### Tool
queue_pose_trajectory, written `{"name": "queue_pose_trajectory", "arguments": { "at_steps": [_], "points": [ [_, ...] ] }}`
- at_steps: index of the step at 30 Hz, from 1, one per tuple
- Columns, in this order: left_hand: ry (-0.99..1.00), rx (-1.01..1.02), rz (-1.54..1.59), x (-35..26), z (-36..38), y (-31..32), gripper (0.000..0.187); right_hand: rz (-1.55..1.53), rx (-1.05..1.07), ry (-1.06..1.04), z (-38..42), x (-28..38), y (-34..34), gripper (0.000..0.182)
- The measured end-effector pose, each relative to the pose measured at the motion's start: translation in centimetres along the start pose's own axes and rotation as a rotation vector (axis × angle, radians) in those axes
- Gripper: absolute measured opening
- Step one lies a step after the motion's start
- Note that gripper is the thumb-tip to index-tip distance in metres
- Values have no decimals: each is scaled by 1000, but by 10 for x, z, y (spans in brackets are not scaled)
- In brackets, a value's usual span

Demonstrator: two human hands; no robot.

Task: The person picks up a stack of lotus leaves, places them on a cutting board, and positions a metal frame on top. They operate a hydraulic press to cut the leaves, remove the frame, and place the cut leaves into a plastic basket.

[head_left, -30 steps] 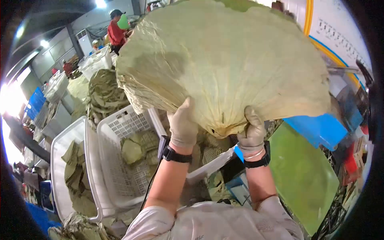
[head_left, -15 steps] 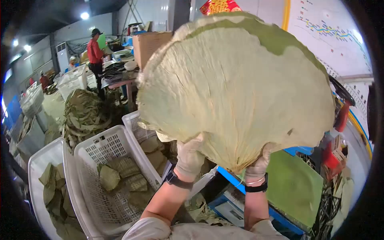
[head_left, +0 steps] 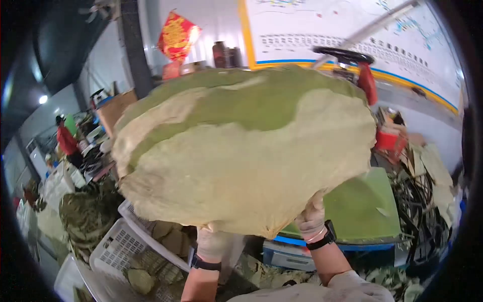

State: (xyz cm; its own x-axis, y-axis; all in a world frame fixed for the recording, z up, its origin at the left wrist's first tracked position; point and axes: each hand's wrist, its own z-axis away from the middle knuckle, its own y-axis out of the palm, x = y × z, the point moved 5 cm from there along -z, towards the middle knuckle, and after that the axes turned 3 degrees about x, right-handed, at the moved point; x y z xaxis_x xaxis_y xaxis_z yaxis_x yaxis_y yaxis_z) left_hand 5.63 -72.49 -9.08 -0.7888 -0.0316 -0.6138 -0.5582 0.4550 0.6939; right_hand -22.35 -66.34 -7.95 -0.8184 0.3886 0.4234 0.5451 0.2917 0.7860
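Observation:
A large dried lotus leaf, folded into a fan shape, spreads across the middle of the view. Its face is mostly pale tan, with green patches along the top. My left hand, in a pale glove, grips its lower edge; that hand is blurred and its fingers are partly hidden behind the leaf. My right hand, gloved too, is closed on the lower right edge. Behind the leaf and to the right lies a green work surface with a blue edge.
White plastic baskets with leaf pieces stand at lower left, near a heap of leaves. A red box and dark strips lie at right. A person in red stands far left. A whiteboard hangs behind.
My view has swung to the right. The leaf has come lower and tipped, so more of its green patches show. Both hands still hold it, now above the green surface's left part.

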Motion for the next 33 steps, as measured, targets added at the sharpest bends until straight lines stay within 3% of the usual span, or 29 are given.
{"name": "queue_pose_trajectory", "arguments": {
  "at_steps": [1,2,3,6,7,12,14,15,25,27,29,30,31,33],
  "points": [
    [24,160,-129,7,1,13,37,2,-28,-35,10,12,-13,60],
    [-16,184,-124,26,6,10,37,-52,-23,38,19,13,-31,67],
    [16,158,-707,44,9,3,38,-108,-16,109,27,15,-46,74],
    [92,262,-1362,82,17,7,43,-45,-146,142,57,29,-81,76],
    [64,227,-1292,89,21,8,46,-97,-52,122,64,33,-94,72],
    [-17,342,-1284,116,20,12,47,-142,-159,24,90,49,-144,65],
    [-53,310,-1269,125,16,4,45,-172,-2,0,104,31,-193,60],
    [-68,282,-1258,125,15,-4,45,-366,-312,56,113,29,-190,54],
    [-163,304,-1204,138,2,-45,36,177,-175,8,150,76,-85,49],
    [-167,328,-1183,139,4,-53,35,160,-217,4,148,68,-85,48],
    [-175,379,-1130,147,10,-56,33,8,-295,-36,147,52,-106,58],
    [-193,400,-1082,150,16,-55,32,-72,-400,-2,154,53,-105,63],
    [-225,386,-1028,155,28,-60,31,79,-441,-12,162,53,-108,62],
    [-456,332,-560,174,25,-3,22,410,-566,-184,180,90,-117,60]
  ]
}}
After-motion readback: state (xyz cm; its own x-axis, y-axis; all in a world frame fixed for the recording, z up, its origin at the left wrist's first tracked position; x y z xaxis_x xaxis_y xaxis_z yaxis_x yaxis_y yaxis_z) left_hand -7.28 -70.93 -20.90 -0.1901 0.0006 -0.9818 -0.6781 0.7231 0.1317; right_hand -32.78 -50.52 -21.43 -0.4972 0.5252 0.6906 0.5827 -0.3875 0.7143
